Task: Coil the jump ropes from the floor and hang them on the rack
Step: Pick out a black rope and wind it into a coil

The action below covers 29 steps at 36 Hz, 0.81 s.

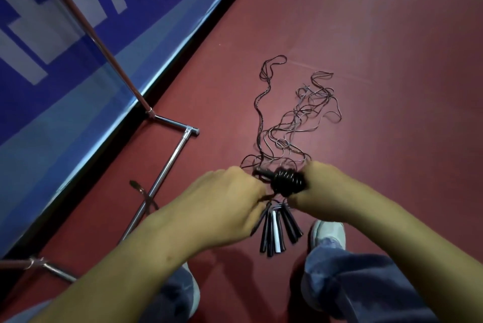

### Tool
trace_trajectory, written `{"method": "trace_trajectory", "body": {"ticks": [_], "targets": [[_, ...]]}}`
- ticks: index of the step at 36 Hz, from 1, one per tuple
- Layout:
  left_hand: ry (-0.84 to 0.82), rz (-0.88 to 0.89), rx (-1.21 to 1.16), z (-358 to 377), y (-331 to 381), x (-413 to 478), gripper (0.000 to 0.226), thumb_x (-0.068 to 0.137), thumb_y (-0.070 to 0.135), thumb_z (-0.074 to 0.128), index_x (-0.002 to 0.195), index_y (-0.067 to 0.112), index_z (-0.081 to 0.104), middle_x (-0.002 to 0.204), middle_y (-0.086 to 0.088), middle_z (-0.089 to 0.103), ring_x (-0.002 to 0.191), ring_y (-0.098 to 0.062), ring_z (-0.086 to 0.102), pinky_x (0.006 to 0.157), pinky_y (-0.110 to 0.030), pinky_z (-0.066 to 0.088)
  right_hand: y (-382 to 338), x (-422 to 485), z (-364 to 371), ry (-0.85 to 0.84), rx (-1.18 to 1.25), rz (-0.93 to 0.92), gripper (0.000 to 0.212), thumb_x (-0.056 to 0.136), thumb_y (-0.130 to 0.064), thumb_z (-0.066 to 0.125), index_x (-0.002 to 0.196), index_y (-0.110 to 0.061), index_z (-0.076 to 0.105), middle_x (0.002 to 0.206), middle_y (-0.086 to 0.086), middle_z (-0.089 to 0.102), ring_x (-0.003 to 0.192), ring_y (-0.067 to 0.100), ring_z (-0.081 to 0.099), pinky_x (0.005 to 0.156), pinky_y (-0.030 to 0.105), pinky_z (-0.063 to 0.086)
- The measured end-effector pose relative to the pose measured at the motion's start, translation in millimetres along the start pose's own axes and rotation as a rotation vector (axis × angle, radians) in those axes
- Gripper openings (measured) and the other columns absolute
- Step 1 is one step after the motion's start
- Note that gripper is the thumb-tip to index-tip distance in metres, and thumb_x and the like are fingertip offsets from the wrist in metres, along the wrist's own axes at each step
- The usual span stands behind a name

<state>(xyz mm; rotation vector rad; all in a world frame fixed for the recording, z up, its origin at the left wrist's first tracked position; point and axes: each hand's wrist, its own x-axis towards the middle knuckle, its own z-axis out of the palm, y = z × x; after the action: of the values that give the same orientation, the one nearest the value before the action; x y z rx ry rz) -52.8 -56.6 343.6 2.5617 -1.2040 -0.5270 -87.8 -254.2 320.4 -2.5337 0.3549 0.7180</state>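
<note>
Jump ropes (295, 124) lay tangled on the red floor (379, 48), to the right of the rack (167, 173) and its chrome foot bars. Nearer to us, level with the rack's cross-brace, we held a tight black coil (288, 181) between both hands: our right hand (321, 187) clenched round one end, our left hand (227, 205) pinching the other. A bunch of handles (277, 228) hung just below the coil, with a white shoe (329, 234) right of them.
</note>
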Motion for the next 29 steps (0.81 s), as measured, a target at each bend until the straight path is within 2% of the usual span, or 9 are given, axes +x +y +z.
{"method": "trace_trajectory", "body": {"ticks": [5,8,12,15,19,21,24,26,29], "targets": [[0.061,0.062,-0.094,-12.9,-23.1,2.8,0.018,0.091,0.043,0.066,0.096,0.027,0.074,0.069,0.005,0.066,0.065,-0.017,0.061,0.062,-0.036,0.053,-1.1,-8.9,-6.4,-0.091,-0.162,-0.085,0.024,0.086,-0.027,0.068,0.07,-0.018,0.054,0.065,-0.002,0.054,0.053,0.011,0.05,0.045,0.019,0.035],[0.012,0.114,-0.193,-12.0,-26.0,4.1,0.015,0.085,0.043,0.073,0.093,0.03,0.076,0.073,0.009,0.071,0.066,-0.009,0.064,0.062,-0.034,0.054,-6.4,-13.1,-0.1,-0.156,-0.239,-0.161,0.017,0.084,-0.026,0.067,0.073,-0.016,0.06,0.066,-0.001,0.057,0.055,0.014,0.053,0.049,0.023,0.042],[-0.008,0.106,-0.349,-16.8,-33.2,3.6,0.004,0.079,0.027,0.083,0.081,0.027,0.08,0.071,0.013,0.073,0.067,-0.003,0.068,0.062,-0.027,0.054,-9.9,-16.8,5.9,-0.21,-0.24,-0.274,0.013,0.079,-0.025,0.07,0.078,-0.013,0.065,0.069,0.005,0.064,0.058,0.019,0.056,0.049,0.03,0.046],[0.001,0.043,-0.541,-24.4,-37.1,1.8,0.01,0.076,0.014,0.085,0.078,0.023,0.081,0.071,0.01,0.076,0.07,-0.006,0.072,0.067,-0.027,0.056,-11.0,-20.3,-3.4,-0.23,-0.145,-0.319,0.018,0.077,-0.027,0.072,0.078,-0.011,0.065,0.071,0.012,0.067,0.058,0.025,0.062,0.052,0.039,0.051],[-0.077,0.008,-0.712,-29.9,-34.0,0.9,0.012,0.073,0.007,0.086,0.075,0.017,0.081,0.071,-0.002,0.076,0.073,-0.027,0.072,0.072,-0.04,0.056,-19.3,-29.6,-3.5,-0.238,-0.131,-0.399,0.02,0.074,-0.023,0.07,0.07,-0.011,0.055,0.062,0.009,0.054,0.049,0.017,0.043,0.047,0.036,0.04],[-0.107,0.008,-0.781,-32.2,-35.8,1.0,0.013,0.072,0.006,0.085,0.073,0.017,0.081,0.071,-0.01,0.075,0.069,-0.034,0.067,0.068,-0.045,0.053,-21.6,-34.1,-3.0,-0.263,-0.075,-0.41,0.02,0.074,-0.023,0.068,0.071,-0.01,0.053,0.06,0.005,0.049,0.049,0.016,0.041,0.047,0.039,0.038],[-0.114,0.019,-0.911,-31.1,-36.8,-0.8,0.011,0.074,0.012,0.084,0.071,0.021,0.079,0.067,-0.015,0.07,0.059,-0.021,0.055,0.058,-0.031,0.045,-21.5,-38.9,-4.7,-0.275,0.09,-0.432,0.019,0.071,-0.021,0.066,0.071,-0.009,0.052,0.057,0.001,0.046,0.049,0.015,0.041,0.046,0.039,0.037],[-0.085,0.005,-1.04,-28.7,-34.3,-1.8,0.007,0.076,0.021,0.076,0.071,0.017,0.077,0.06,-0.009,0.065,0.053,-0.014,0.051,0.051,-0.023,0.04,-21.2,-41.5,-6.7,-0.24,0.247,-0.458,0.019,0.067,-0.019,0.065,0.067,-0.008,0.049,0.053,-0.001,0.044,0.047,0.013,0.04,0.045,0.035,0.034],[-0.037,0.007,-1.174,-25.7,-30.0,-0.7,0.019,0.086,0.024,0.063,0.075,0.012,0.073,0.057,-0.005,0.059,0.048,-0.012,0.048,0.048,-0.021,0.038,-20.8,-44.4,-10.1,-0.166,0.467,-0.515,0.02,0.07,-0.008,0.064,0.06,-0.008,0.047,0.051,-0.005,0.041,0.046,0.008,0.037,0.045,0.024,0.031]]}}
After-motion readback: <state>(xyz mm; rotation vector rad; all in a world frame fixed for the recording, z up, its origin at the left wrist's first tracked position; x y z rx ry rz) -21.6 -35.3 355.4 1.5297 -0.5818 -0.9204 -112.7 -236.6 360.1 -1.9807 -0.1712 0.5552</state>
